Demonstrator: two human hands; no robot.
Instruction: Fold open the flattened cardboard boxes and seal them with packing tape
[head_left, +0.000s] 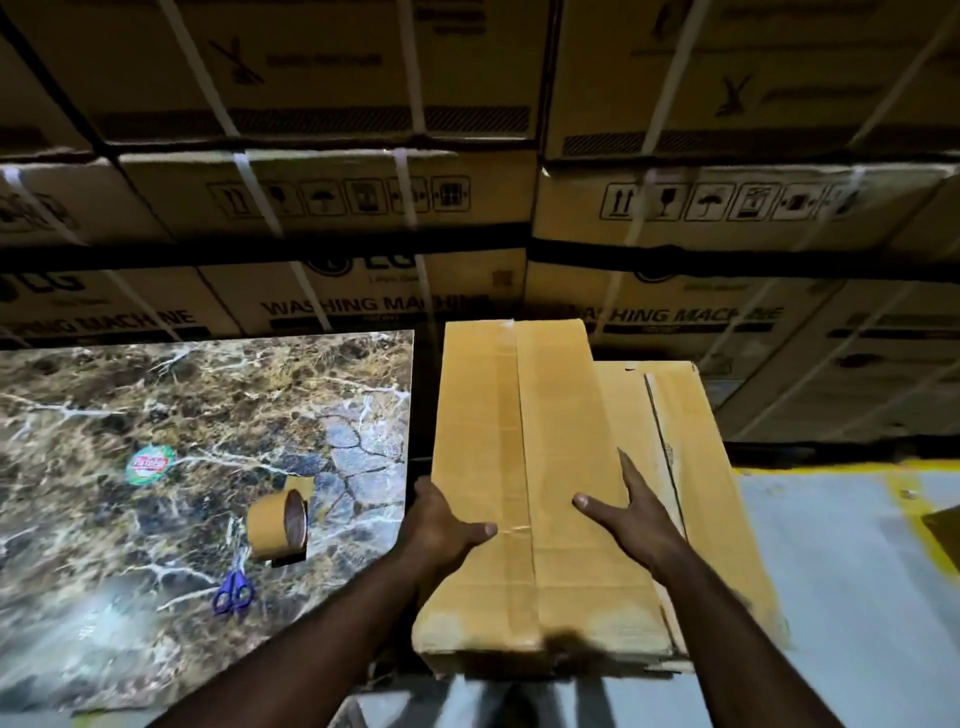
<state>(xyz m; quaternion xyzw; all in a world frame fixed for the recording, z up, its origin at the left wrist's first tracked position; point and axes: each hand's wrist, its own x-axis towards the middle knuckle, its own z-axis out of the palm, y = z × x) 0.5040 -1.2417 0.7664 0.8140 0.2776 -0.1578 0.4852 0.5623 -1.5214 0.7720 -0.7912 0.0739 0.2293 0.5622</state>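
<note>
Left hand (447, 525) grips taped box (524, 483) edge; right hand (628, 512) flat, released; box could slide off lower box (711, 499).

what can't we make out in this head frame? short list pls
- Left hand: fingers wrap over the taped box edge, hidden by the box.
- Second box beneath: its seam state and what it rests on, covered by the taped box.
- Sticker on the marble table: text too blurred.
- Scissors: blades lost against the pattern.

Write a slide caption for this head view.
Both hands set a taped box beside another box.
</note>
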